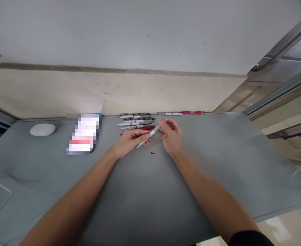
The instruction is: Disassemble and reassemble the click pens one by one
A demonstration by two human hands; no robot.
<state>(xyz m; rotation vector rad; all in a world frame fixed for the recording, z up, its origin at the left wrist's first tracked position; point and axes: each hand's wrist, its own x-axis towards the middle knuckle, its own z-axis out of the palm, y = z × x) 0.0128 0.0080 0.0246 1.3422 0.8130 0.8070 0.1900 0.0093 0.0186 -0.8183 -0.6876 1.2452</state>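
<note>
Both forearms enter from the lower edge of the frame and meet at centre over the grey table point(145, 198). The left hand point(131, 140) and right hand point(171, 135) each pinch one end of a grey-white pen point(151, 134), held slanted above the surface so both ends stay reachable. A small red piece point(152, 153) lies just below. Beyond, a row of pens point(136, 122) sits against the wall; a white oval object point(42, 129) rests at left.

White oval object point(42, 130) at far left of grey table point(217, 164), blurred card point(83, 135) beside it, cream wall point(140, 92) behind
</note>
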